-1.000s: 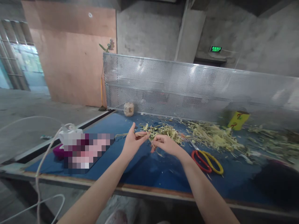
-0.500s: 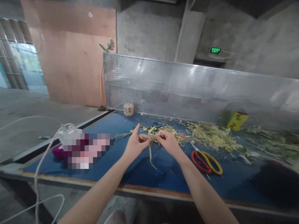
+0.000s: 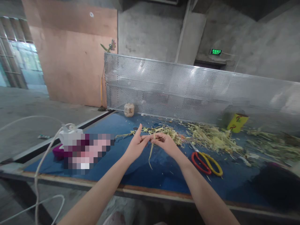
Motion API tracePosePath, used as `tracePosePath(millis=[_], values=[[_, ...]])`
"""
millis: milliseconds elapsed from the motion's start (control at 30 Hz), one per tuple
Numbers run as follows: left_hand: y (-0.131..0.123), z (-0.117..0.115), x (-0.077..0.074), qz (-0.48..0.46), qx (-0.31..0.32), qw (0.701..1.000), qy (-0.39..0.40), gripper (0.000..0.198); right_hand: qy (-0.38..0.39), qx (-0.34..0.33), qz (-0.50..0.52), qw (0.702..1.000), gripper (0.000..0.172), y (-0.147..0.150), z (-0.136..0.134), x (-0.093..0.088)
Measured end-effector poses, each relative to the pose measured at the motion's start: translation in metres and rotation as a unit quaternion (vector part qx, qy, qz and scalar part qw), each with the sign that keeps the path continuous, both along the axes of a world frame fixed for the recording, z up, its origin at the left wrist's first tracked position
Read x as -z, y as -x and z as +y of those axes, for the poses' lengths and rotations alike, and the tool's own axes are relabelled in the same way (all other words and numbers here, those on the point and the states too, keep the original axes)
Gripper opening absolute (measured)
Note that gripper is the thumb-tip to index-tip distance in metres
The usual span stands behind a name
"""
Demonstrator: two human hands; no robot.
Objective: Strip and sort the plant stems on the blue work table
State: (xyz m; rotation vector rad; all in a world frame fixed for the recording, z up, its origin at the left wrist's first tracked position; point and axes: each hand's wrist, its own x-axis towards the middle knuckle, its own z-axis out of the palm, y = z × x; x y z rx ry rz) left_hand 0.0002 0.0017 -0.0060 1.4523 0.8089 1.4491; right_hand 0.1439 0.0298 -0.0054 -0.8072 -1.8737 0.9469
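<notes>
My left hand has its thumb raised and its other fingers curled in at a dried plant strip. Close against it, my right hand pinches the same pale strip, whose loose end hangs down toward the blue table. The fingers of both hands nearly meet, and part of the strip is hidden between them. Behind the hands lies a tangle of yellow-green plant shreds. To the left of my left hand, a thin bunch of stalks trails over the tabletop.
Scissors with red and yellow handles lie right of my hands. More shreds and a yellow box are farther right. A perforated metal panel closes the back. Left are a white cable and a pixelated area.
My right hand has shifted slightly left and its fingers now reach across to my left hand. The strip's hanging end has swung a little to the left.
</notes>
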Motion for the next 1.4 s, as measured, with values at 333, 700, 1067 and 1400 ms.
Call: tracePosePath(millis=[333, 700, 1067, 1400], values=[[0.004, -0.004, 0.002, 0.142, -0.145, 0.976, -0.075, 0.087, -0.008, 0.085, -0.038, 0.996, 0.020, -0.004, 0.000, -0.004], [0.002, -0.001, 0.002, 0.186, -0.174, 0.965, -0.065, 0.074, 0.019, 0.136, 0.005, 0.991, 0.017, -0.010, 0.000, -0.012], [0.006, -0.005, -0.001, 0.051, -0.079, 0.995, -0.029, 0.086, 0.078, -0.025, -0.024, 0.996, 0.020, 0.001, -0.006, -0.004], [0.004, -0.010, -0.008, 0.033, -0.094, 0.994, -0.045, 0.082, 0.049, 0.007, -0.017, 0.999, 0.027, 0.001, -0.008, -0.004]])
